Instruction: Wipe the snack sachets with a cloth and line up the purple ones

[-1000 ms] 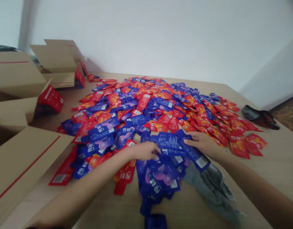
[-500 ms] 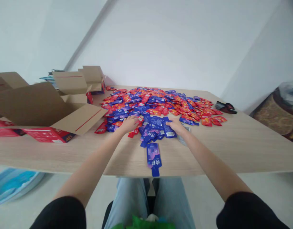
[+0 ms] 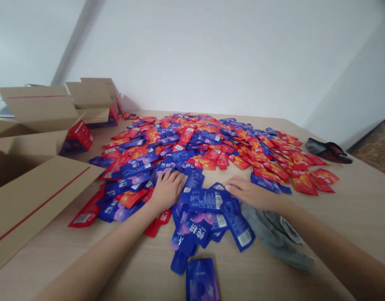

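My left hand [image 3: 168, 189] lies on the heap of small packets, its fingers spread over blue ones and closed on nothing I can see. My right hand [image 3: 247, 192] reaches in from the other side, fingers stretched out, its tips at the edge of a blue packet [image 3: 218, 187]. Between both hands is a loose stack of blue packets, with one lying crosswise [image 3: 203, 200] on top. A blue packet with a barcode [image 3: 238, 225] slants at the stack's right. Nearest to me, a single blue packet [image 3: 201, 280] lies apart on the table.
A wide heap of mixed red packets [image 3: 300, 180] and blue packets spreads toward the wall. Open cardboard boxes [image 3: 42, 196] stand at left. A crumpled grey cloth-like item [image 3: 274, 238] lies under my right forearm. A dark object [image 3: 327, 149] sits at far right.
The view has come closer to the table. My right hand has left the slanted blue packet and moved up beside the stack. My left hand now rests on the blue packets.
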A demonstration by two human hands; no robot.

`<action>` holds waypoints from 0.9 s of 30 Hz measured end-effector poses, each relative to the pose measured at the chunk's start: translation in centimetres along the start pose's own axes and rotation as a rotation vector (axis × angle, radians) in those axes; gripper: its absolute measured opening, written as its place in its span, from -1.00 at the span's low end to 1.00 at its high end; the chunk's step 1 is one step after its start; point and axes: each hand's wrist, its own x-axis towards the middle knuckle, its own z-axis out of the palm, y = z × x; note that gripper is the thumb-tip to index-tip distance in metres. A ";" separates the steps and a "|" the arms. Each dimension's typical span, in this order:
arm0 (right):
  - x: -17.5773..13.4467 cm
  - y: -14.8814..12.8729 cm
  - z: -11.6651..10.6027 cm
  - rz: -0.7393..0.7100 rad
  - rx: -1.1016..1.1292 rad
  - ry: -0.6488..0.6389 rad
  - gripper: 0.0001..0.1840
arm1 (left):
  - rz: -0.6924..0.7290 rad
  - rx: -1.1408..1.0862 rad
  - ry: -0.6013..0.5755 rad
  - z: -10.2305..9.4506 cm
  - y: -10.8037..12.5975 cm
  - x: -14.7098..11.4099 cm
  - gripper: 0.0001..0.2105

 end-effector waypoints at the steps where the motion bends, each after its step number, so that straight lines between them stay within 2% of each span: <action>1: 0.3 0.5 -0.6 0.007 0.008 0.008 -0.53 | -0.021 0.001 0.009 0.0 -0.2 -0.4 -0.63; 4: 1.8 2.1 -2.2 0.033 -0.015 0.016 -0.60 | -0.137 0.025 -0.037 -0.3 -0.9 -1.4 -0.56; 6: 3.2 3.1 -2.7 0.057 -0.113 0.048 -0.57 | -0.227 0.058 -0.078 -0.7 -1.1 -2.3 -0.47; 10: 6.1 4.0 -2.2 0.115 -0.300 0.163 -0.30 | -0.335 0.106 -0.055 -1.3 -1.1 -4.5 -0.43; 14: 9.5 4.2 -0.8 0.169 -0.442 0.138 -0.08 | -0.357 0.072 0.004 -1.4 -1.7 -5.1 -0.47; 17: 12.7 4.8 0.3 0.194 -0.539 0.086 0.00 | -0.362 0.036 0.016 -0.9 -3.3 -3.7 -0.49; 21: 17.8 6.3 1.8 0.179 -0.550 0.034 -0.13 | -0.367 0.044 0.047 0.6 -6.6 -0.3 -0.43; 24: 21.3 7.3 2.5 0.259 -0.519 0.072 -0.15 | -0.369 0.047 0.065 1.8 -9.0 2.2 -0.40; 27: 23.7 7.6 2.3 0.299 -0.535 0.108 -0.13 | -0.397 0.055 0.075 2.4 -10.6 4.2 -0.39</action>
